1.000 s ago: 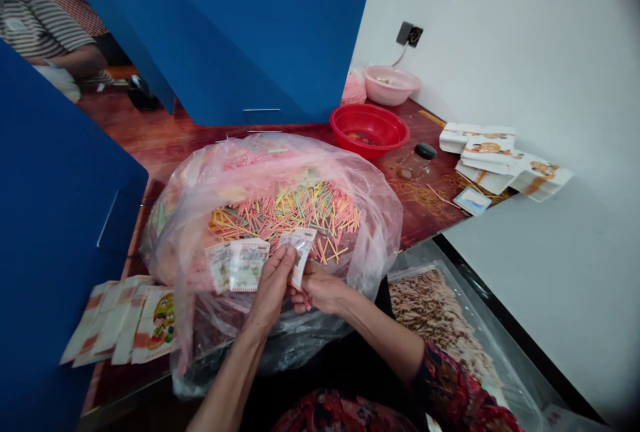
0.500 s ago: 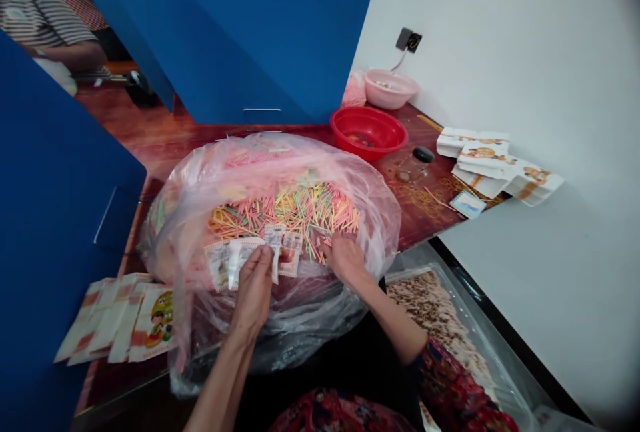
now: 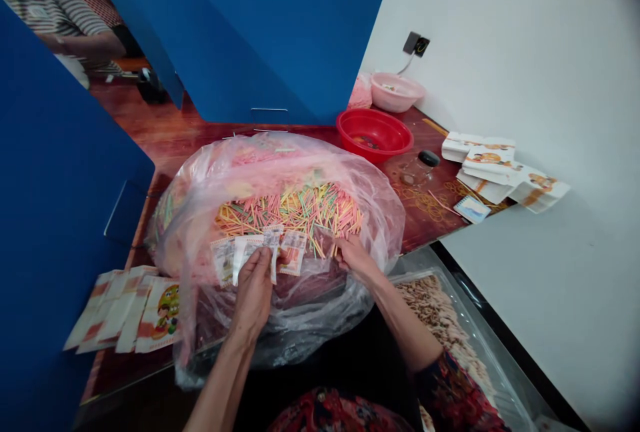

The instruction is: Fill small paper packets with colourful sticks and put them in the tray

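The person's left hand (image 3: 253,295) is gripping a fan of printed paper packets (image 3: 245,253), its fingers closed on their lower ends, with the packets' long axis pointing away from the person. The packets are hovering just over a heap of coloured sticks (image 3: 287,215). The right hand (image 3: 356,255) is reaching in just beside them, its fingers (image 3: 343,249) curling down at the sticks; whether they are gripping anything, I cannot tell.

The sticks are lying inside a bunched clear plastic bag (image 3: 295,159), which is filling most of the table (image 3: 165,135) and bulging past its near edge. Printed paper sleeves (image 3: 127,309) are crowding the left strip, and a tray of pale sticks (image 3: 440,319) is sitting below the right edge.

Farther off, a red basin (image 3: 373,133) and stacked packets (image 3: 493,165) are sitting near a white wall, while a person in a striped shirt (image 3: 65,15) is sitting beyond a blue partition (image 3: 225,39).
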Demonstrator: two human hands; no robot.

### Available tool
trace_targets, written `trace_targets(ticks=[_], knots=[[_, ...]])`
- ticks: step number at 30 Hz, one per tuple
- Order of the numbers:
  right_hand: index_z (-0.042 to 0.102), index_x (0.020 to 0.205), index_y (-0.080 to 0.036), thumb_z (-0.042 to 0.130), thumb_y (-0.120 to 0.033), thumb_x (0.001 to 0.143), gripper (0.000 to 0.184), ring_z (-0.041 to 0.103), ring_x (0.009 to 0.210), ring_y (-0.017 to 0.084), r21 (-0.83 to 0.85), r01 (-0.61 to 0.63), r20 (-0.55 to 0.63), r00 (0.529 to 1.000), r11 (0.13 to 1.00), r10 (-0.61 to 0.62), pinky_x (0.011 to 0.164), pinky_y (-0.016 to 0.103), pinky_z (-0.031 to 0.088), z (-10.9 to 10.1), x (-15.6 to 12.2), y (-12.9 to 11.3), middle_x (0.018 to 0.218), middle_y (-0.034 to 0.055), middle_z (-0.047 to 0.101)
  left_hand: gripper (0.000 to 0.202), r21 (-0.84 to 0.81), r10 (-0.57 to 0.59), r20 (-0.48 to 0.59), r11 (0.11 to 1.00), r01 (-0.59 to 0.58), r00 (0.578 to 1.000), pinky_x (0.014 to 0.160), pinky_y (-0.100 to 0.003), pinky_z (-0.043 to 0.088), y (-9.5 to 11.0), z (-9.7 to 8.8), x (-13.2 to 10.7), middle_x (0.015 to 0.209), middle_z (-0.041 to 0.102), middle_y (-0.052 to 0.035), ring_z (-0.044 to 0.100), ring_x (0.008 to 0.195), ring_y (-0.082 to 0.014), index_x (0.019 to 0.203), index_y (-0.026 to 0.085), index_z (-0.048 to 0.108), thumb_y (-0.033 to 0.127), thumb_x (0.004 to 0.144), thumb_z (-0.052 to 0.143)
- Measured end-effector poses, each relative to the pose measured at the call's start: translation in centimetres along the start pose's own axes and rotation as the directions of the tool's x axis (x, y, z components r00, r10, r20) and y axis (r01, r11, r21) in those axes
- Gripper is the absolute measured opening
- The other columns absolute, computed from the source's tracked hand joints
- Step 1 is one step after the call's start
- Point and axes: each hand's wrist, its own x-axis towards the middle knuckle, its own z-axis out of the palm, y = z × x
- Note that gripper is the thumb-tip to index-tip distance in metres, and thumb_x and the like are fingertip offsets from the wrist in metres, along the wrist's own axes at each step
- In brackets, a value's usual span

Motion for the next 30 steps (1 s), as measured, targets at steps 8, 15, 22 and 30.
trace_targets(ticks=[8,15,22,30], knots=[[0.054,0.078,-0.019,0.065,-0.023,0.077,0.011,0.056,0.056,0.013,0.662,-0.289,0.315,0.944,0.692,0.093,0.047,0.024,0.045,-0.2,-0.6,-0.7,0.067,-0.0012,0.059,0.045,-0.018,-0.040,-0.008,0.999,0.040,0.999,0.077,-0.029,0.055,-0.5,0.4,-0.2,0.079,0.075,0.0001,0.070,0.073,-0.0139,0.080,0.018,0.072,0.044,0.054,0.096],[0.048,0.079,-0.022,0.078,-0.039,0.075,0.034,0.049,0.058,0.012,0.665,0.073,0.094,0.979,0.743,-0.180,0.057,0.027,0.045,1.3,-1.5,-1.3,0.067,-0.0046,0.049,0.043,-0.003,-0.022,-0.021,1.000,0.022,1.000,0.080,-0.028,0.056,-0.6,0.3,-0.2,0.082,0.076,0.0000,0.070,0.076,-0.0141,0.081,0.018,0.072,0.043,0.055,0.096],[0.050,0.097,-0.026,0.053,-0.038,0.098,0.012,0.054,0.082,0.019,0.096,0.471,0.071,0.876,0.877,-0.478,0.083,0.033,0.044,3.5,-3.9,1.4,0.088,0.0021,0.058,0.043,0.043,0.008,-0.017,0.999,-0.007,1.000,0.078,-0.030,0.055,-0.5,0.7,-0.6,0.074,0.071,0.0020,0.066,0.071,-0.0132,0.078,0.018,0.071,0.047,0.057,0.094],[0.056,0.098,-0.025,0.048,-0.032,0.099,0.010,0.055,0.085,0.021,-0.103,0.518,0.091,0.855,0.849,-0.510,0.085,0.034,0.043,4.5,-2.9,2.2,0.089,0.0041,0.060,0.048,0.128,0.042,0.026,0.991,-0.045,0.999,0.063,-0.023,0.049,-0.9,0.2,-1.1,0.072,0.066,0.0029,0.057,0.063,-0.0105,0.080,0.017,0.071,0.053,0.057,0.093]])
